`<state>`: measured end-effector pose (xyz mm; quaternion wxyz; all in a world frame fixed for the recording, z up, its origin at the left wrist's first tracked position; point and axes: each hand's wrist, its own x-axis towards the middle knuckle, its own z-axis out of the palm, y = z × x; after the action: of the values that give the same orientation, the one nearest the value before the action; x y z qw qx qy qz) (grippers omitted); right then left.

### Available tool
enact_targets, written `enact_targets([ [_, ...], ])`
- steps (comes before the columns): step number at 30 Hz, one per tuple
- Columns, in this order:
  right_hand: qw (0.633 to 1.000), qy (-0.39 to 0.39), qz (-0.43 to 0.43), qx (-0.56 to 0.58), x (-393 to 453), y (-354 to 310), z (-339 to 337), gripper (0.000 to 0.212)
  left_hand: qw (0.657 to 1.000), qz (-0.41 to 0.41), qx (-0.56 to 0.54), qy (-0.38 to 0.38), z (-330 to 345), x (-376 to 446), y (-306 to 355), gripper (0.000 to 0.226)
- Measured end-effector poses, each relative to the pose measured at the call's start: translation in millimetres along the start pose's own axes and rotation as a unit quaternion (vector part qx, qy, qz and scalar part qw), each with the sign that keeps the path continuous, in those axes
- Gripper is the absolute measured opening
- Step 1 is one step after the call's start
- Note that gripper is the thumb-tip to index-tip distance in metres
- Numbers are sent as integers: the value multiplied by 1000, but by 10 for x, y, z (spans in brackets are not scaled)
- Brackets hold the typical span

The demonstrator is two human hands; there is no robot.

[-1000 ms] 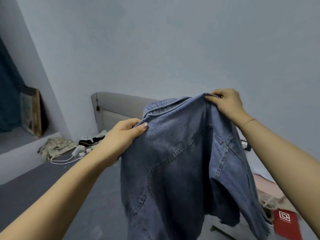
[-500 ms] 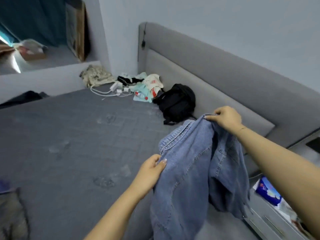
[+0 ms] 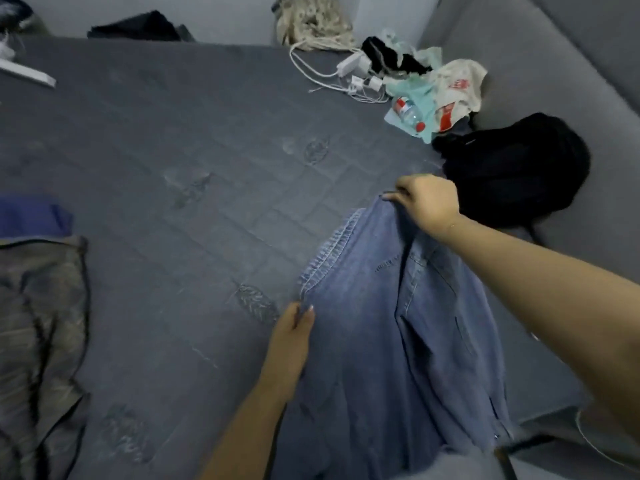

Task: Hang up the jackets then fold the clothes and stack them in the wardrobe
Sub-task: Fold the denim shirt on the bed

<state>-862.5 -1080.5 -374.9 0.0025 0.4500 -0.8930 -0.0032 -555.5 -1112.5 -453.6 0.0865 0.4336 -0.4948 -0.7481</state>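
Note:
A blue denim jacket (image 3: 381, 341) hangs low over the right part of the grey bed (image 3: 173, 202), collar towards the left. My left hand (image 3: 294, 330) pinches its near shoulder edge just below the collar. My right hand (image 3: 426, 202) grips the far shoulder, fingers curled round the fabric. The jacket's lower part runs out of view at the bottom. A grey-brown garment (image 3: 38, 341) lies at the left edge of the bed, with a dark blue garment (image 3: 31, 216) just beyond it.
A black backpack (image 3: 512, 168) rests against the grey headboard (image 3: 571, 46) right of my right hand. White chargers and cables (image 3: 356, 74), a water bottle (image 3: 410, 116), plastic bags and a beige cloth bag (image 3: 311, 22) clutter the far corner. Dark clothing (image 3: 138, 27) lies beyond the bed.
The jacket has come down from in front of the wall to just above the bed, both hands keeping their hold. My view has tipped down onto the mattress.

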Motion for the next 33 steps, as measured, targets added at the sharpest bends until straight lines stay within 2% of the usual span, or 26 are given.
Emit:
enact_targets([
  [5,969,-22,-243,-47,1159,-1517,472,49,983,-27,-101,151,-746,347,-407,22],
  [8,944,-58,-321,-40,1370,-2614,1035,46,958,-43,-122,256,-1340,439,-737,21],
  [12,929,-132,-343,-44,1163,-3508,2063,41,924,-52,-114,360,-2010,504,-1320,27],
  [15,929,-144,-338,-38,888,-3709,2679,31,921,-66,-46,381,-2317,555,-1784,31],
  [18,933,-154,-322,47,684,-3677,2983,34,915,-64,12,399,-2411,625,-2084,35],
  [20,929,-161,-305,132,526,-3536,2998,43,908,-69,51,410,-2383,654,-2137,33],
  [22,919,-162,-289,215,322,-3352,2916,51,901,-82,71,420,-2318,640,-2081,10],
  [23,914,-157,-276,253,199,-3240,2843,52,894,-85,95,429,-2281,619,-2026,16],
  [25,904,-148,-240,321,-93,-2963,2689,49,859,-86,208,461,-2200,592,-1864,41],
  [27,896,-142,-180,380,-430,-2605,2561,40,835,-39,317,449,-2080,607,-1633,42],
  [28,891,-135,-136,412,-601,-2411,2510,35,843,-3,340,417,-1996,660,-1507,36],
  [30,863,-133,7,487,-920,-2002,2487,29,889,47,324,319,-1761,863,-1268,27],
  [32,808,-130,182,545,-1191,-1591,2537,28,927,68,288,230,-1439,1115,-1039,28],
  [33,779,-113,259,559,-1297,-1386,2581,28,930,80,298,201,-1267,1250,-945,30],
])
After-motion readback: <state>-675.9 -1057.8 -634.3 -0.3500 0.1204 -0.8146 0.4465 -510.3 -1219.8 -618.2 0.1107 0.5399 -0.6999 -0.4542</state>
